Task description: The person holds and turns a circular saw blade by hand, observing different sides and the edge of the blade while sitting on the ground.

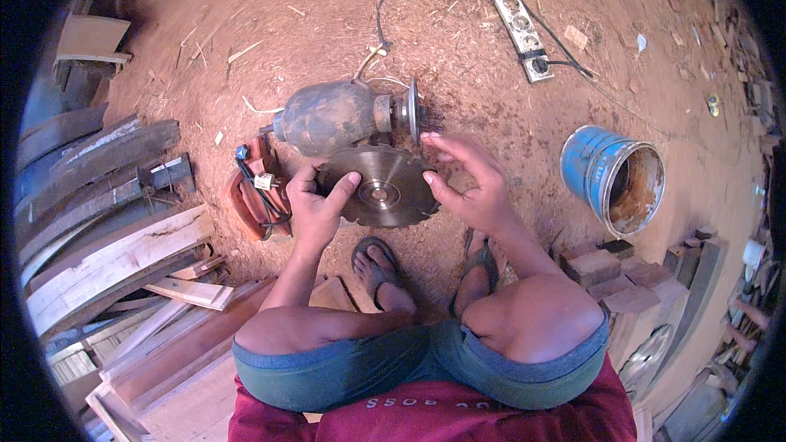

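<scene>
A round toothed circular saw blade [381, 206] is held over the ground in front of my knees. My left hand [315, 206] grips its left side, thumb pressed on the upper face and the other fingers partly hidden beneath. At the blade's right rim, my right hand [476, 184] has its thumb tip against the edge. Its index finger stretches apart toward the grinding wheel [413, 111]; the remaining fingers are mostly hidden. Just beyond the blade sits a dusty grey motor [327, 117], with that wheel mounted on its right-hand shaft.
An orange-red power tool [255, 192] with a coiled cord lies left of my left hand. To the right stand a rusty blue bucket [591, 170] and stacked wood blocks [626, 282]. A power strip [521, 33] lies far right. Curved timber pieces [123, 254] fill the left.
</scene>
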### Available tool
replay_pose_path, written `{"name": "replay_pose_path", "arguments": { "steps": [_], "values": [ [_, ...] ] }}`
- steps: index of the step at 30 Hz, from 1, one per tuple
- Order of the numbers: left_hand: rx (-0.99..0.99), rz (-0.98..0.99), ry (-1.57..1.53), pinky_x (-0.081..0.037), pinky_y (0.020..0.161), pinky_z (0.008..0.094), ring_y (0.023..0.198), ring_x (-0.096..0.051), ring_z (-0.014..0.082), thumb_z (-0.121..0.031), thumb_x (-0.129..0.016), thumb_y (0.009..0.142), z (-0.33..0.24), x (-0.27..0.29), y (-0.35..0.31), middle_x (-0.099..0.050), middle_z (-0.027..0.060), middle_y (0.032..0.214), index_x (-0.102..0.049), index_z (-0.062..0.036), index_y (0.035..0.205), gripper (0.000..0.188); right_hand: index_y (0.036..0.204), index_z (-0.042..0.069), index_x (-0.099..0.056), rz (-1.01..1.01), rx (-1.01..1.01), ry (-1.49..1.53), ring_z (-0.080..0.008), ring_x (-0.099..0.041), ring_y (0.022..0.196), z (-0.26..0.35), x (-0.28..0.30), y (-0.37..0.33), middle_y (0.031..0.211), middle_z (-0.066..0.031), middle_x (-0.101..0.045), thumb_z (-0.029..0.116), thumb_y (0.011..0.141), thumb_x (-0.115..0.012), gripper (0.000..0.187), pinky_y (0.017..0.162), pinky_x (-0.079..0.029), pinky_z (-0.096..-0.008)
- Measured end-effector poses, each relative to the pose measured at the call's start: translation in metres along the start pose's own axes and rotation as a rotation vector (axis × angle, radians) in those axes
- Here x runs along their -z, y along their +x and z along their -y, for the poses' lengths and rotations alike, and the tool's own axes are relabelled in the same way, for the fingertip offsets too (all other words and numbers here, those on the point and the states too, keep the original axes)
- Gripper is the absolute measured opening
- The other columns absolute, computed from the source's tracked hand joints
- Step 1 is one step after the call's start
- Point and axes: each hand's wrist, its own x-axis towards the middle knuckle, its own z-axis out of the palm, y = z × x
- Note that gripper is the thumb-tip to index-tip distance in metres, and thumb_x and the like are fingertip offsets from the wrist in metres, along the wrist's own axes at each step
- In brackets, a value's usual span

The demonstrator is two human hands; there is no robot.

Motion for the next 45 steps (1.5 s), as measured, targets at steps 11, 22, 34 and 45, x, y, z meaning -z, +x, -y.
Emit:
{"name": "replay_pose_path", "arguments": {
  "steps": [11,22,34,45],
  "values": [
    [0.109,0.030,-0.024,-0.052,0.073,0.0261,0.079,-0.064,0.0106,-0.009,-0.077,0.082,-0.001,-0.001,-0.003,-0.071,0.0059,0.089,-0.067,0.0020,0.101,0.023,0.133,-0.001,-0.054,0.129,0.263,-0.213,-0.0275,-0.056,0.122,0.002,0.003,-0.001,0.118,-0.0081,-0.070,-0.002,0.077,-0.073,0.059,0.105,-0.044,-0.0386],
    [0.156,0.021,-0.118,-0.052,0.075,0.0261,0.080,-0.065,0.0110,-0.005,-0.075,0.083,0.000,-0.001,-0.004,-0.071,0.0063,0.092,-0.067,0.0023,0.103,0.022,0.130,-0.001,-0.056,0.082,0.280,-0.207,-0.0259,-0.061,0.108,0.005,0.003,-0.001,0.114,-0.0074,-0.072,-0.001,0.074,-0.077,0.059,0.095,-0.049,-0.0372],
    [0.170,0.009,-0.195,-0.052,0.078,0.0269,0.082,-0.065,0.0117,-0.003,-0.074,0.083,0.005,-0.002,-0.003,-0.071,0.0071,0.094,-0.067,0.0020,0.104,0.022,0.118,0.004,-0.065,0.019,0.319,-0.210,-0.0248,-0.064,0.099,0.001,0.001,0.000,0.110,-0.0058,-0.072,0.002,0.070,-0.079,0.050,0.084,-0.053,-0.0363],
    [0.153,-0.145,-0.288,-0.051,0.083,0.0271,0.088,-0.064,0.0124,-0.004,-0.072,0.085,0.008,0.001,-0.003,-0.070,0.0068,0.099,-0.065,0.0017,0.107,0.023,0.112,0.000,-0.067,0.111,-0.332,0.265,-0.0153,-0.066,0.092,-0.022,-0.011,-0.031,0.103,-0.0085,-0.071,0.012,0.084,-0.076,0.032,0.080,-0.054,-0.0312]
  ]
}}
